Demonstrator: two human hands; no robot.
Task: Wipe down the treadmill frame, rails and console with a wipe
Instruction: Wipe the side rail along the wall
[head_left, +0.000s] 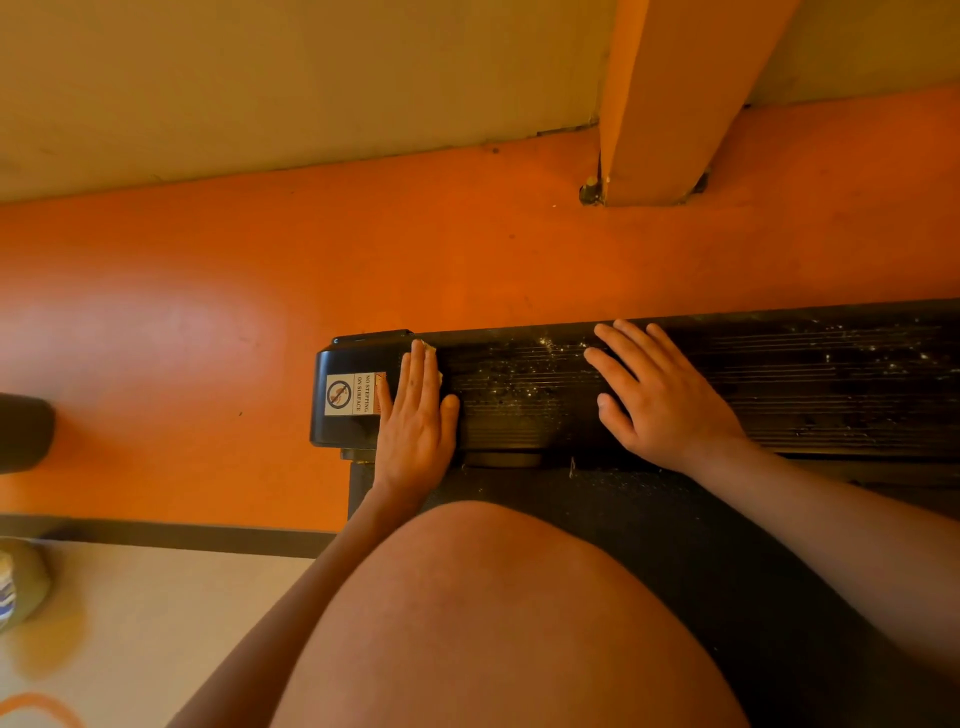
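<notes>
Pressing the wipe (432, 354) flat onto the treadmill side rail (779, 384) with the left hand (415, 415), fingers straight and close together, thumb lying alongside. Not curling round the wipe, only bearing down on it. Showing only a pale edge of the wipe past the fingertips and beside the forefinger, with the rest lying hidden under the hand.

Bearing down at the rail's left end, right where the ribbed surface is meeting the smooth black end cap (348, 358), with the little finger overlapping the edge of the warning label (352, 394) reading "NO STEPPING ON SURFACE".

Resting the right hand (660, 400) flat on the same rail, well to the right of the left hand, fingers spread wide and relaxed, holding nothing.

Carrying pale specks and dust across the ribbed surface between the two hands and further to the right.

Kneeling with a bare knee (493, 597) over the black belt (675, 519), just on the near side of the rail.

Lying beyond the rail: orange floor (208, 312), an orange post (675, 104) standing on it, and a pale wall (260, 78) behind. Showing part of a shoe (21, 582) at the lower left edge.
</notes>
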